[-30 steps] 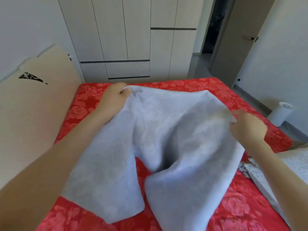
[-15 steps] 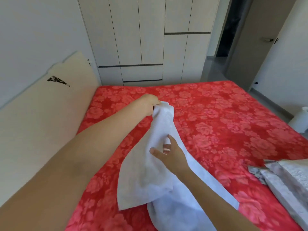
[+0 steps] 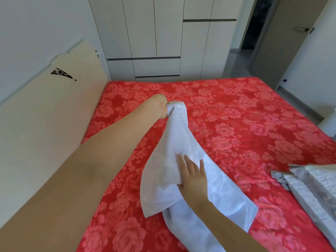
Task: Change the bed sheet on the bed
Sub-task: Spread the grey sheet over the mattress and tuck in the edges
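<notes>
A pale blue-white cloth (image 3: 179,142) hangs in a long bunched strip over the bed, which is covered by a red floral sheet (image 3: 236,115). My left hand (image 3: 160,106) is stretched far forward and grips the cloth's top end in a fist. Lower down, my right hand (image 3: 192,176) lies on the cloth with straight fingers, its thumb tucked under a fold. The cloth's lower part spreads onto the red sheet near me.
A folded grey patterned fabric (image 3: 312,186) lies at the bed's right edge. A cream headboard (image 3: 45,115) runs along the left. White wardrobe doors (image 3: 163,37) stand beyond the bed, with a doorway (image 3: 254,20) to the right.
The cloth was spread wide between both hands a second ago. My left hand has since pulled one end forward and the right hand let go, then moved up onto the bunched strip.
</notes>
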